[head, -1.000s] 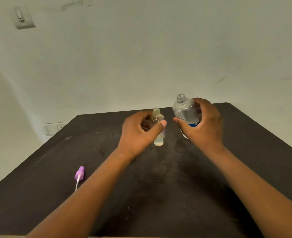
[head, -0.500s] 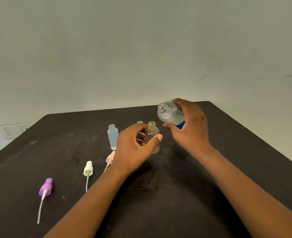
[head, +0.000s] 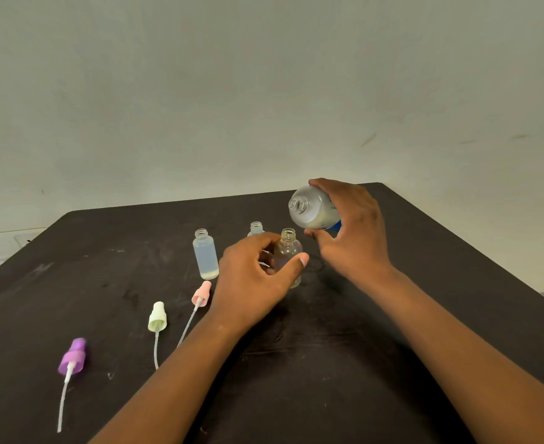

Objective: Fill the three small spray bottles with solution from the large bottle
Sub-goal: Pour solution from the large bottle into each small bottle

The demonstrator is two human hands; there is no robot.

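While both forearms reach in from the near edge of the dark table (head: 456, 251), three loose spray heads lie to the left of the left hand (head: 251, 283), each with its thin dip tube trailing toward the person. Nearest is the purple spray head (head: 72, 356), well apart from that hand; the pale green spray head (head: 157, 316) lies closer to it, and the pink spray head (head: 201, 293) lies just beside the wrist.

Beyond these, the left hand curls its fingers and thumb round the amber small bottle (head: 288, 251), which stands upright and uncapped on the table; how full it is cannot be told. Just left of the left hand stands a clear small bottle (head: 205, 254), uncapped, upright, and holding clear liquid nearly up to its shoulder. Behind the left hand's fingers, only the open neck of a third small bottle (head: 256, 228) shows; its contents are hidden.

Farther out, the right hand (head: 350, 235) grips the large bottle (head: 312, 208) in the air, tilted so that its open mouth faces leftward and toward the person, above and just right of the amber bottle's neck. A bit of blue label shows under the fingers. No stream of liquid is visible between the two mouths.
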